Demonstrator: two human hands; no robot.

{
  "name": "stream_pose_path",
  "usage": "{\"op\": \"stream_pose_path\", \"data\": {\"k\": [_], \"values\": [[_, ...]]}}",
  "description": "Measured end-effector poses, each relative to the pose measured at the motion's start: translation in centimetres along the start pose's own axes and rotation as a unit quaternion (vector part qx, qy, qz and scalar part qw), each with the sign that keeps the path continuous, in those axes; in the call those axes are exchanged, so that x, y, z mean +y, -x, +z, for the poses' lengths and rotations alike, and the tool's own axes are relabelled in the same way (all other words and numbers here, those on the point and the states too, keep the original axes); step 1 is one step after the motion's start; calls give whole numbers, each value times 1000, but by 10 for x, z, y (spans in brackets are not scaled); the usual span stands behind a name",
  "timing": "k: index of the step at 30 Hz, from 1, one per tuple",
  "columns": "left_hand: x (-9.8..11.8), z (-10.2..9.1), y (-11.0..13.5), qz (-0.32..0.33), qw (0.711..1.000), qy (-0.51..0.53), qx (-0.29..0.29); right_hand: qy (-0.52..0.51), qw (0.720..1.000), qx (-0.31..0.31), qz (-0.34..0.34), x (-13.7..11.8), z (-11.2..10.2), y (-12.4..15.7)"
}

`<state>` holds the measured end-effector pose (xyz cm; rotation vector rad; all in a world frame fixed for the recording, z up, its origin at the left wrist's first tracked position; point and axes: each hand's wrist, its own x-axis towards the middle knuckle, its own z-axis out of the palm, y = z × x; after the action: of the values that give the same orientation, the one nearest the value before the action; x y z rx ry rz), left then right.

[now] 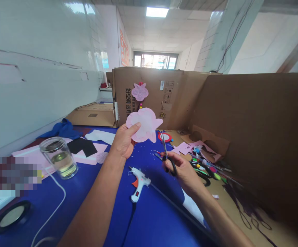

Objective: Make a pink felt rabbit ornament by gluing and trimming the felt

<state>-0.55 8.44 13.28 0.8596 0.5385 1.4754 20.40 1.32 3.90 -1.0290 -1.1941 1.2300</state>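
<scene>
Pinched between the thumb and fingers of my left hand point(125, 139) is a pink felt cutout point(145, 125) with a wavy outline and two pointed tips on its right side; a paler layer covers its middle. My right hand point(178, 168) grips black-handled scissors point(165, 151), their blades pointing up and standing a little to the right of the cutout, apart from it. Below both hands a white hot glue gun point(138, 185) with an orange trigger lies on the blue table point(154, 209).
A glass of pale liquid point(61, 161), black felt point(82, 146) and a roll of tape point(11, 216) lie left. Cardboard walls point(200, 99) stand behind, with a similar pink piece point(140, 92) hanging there. Pink scraps point(182, 148) and assorted tools crowd the right side.
</scene>
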Motion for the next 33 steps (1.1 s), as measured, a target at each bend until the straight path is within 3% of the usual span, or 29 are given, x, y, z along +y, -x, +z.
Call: {"op": "stream_pose_path", "data": {"k": [11, 33], "values": [[-2, -7, -5, 11, 1000, -14, 0, 90, 995, -36, 28, 10, -11, 15], [1, -4, 0, 16, 999, -34, -17, 97, 993, -72, 7, 7, -7, 24]]}}
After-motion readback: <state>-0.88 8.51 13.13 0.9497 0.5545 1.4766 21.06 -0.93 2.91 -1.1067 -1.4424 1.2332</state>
